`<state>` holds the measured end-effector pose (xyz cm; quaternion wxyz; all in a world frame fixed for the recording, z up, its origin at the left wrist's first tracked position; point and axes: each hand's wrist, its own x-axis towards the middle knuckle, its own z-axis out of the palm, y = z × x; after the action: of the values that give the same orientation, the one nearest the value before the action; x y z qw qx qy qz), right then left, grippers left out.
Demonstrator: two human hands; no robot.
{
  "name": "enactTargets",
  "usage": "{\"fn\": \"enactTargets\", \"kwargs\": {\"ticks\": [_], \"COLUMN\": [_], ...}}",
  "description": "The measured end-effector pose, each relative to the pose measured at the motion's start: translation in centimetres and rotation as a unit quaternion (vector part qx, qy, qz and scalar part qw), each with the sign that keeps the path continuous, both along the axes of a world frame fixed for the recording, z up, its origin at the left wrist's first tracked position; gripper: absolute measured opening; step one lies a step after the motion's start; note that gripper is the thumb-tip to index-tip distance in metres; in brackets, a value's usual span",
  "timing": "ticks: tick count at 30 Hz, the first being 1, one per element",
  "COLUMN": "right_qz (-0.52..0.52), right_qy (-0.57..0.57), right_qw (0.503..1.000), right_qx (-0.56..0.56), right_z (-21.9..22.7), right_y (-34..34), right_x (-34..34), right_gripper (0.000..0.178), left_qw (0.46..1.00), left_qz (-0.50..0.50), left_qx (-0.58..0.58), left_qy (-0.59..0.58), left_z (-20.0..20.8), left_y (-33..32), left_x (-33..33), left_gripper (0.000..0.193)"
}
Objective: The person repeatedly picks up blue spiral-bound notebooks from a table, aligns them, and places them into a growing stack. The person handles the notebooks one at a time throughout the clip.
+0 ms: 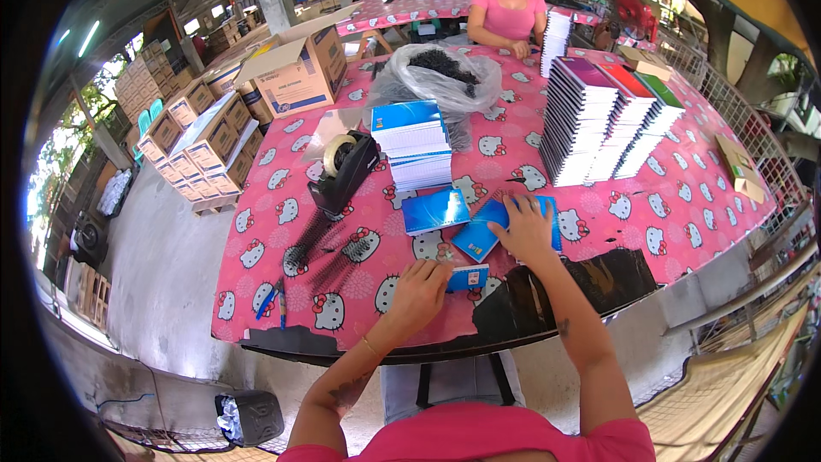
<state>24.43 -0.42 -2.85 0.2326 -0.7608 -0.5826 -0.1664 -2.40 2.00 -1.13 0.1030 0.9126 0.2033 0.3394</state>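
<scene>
My left hand (419, 293) is closed at the left end of a small blue notebook (469, 278) near the table's front edge, its fingertips partly hidden. My right hand (523, 227) lies with fingers spread on blue-covered notebooks (476, 238), which overlap at angles beneath it. Just left of them sits a low pile of blue notebooks (436, 210). Behind that rises a taller stack of blue notebooks (412, 145), page edges toward me. Black binding coils (325, 250) lie loose to the left, beside a black tape dispenser (344, 175).
A clear plastic bag (436, 77) of black coils stands mid-table. Tall spiral notebook stacks (586, 120) rise at right. Two pens (278, 304) lie front left. Torn dark patches (560, 295) mark the front edge. A co-worker (509, 4) is across the table; cartons (205, 150) stand left.
</scene>
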Motion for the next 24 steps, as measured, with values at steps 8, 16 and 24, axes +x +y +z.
{"fn": "enactTargets", "kwargs": {"ticks": [8,16,24], "right_qz": [0.111,0.209,0.207], "right_qy": [0.191,0.590,0.349], "right_qw": [0.970,0.780,0.914], "right_qx": [-0.102,0.004,0.022], "right_z": [2.8,8.0,6.0], "right_y": [5.0,1.5,-2.5], "right_x": [3.8,9.9,3.0], "right_gripper": [0.050,0.050,0.071], "left_qw": [1.000,1.000,0.999], "left_qz": [-0.003,-0.009,0.006], "left_qx": [0.010,0.004,0.037], "left_qy": [-0.007,-0.008,0.002], "left_z": [0.1,0.2,0.0], "left_y": [-0.1,-0.2,-0.1], "left_x": [0.1,-0.6,-1.4], "left_gripper": [0.019,0.017,0.018]}}
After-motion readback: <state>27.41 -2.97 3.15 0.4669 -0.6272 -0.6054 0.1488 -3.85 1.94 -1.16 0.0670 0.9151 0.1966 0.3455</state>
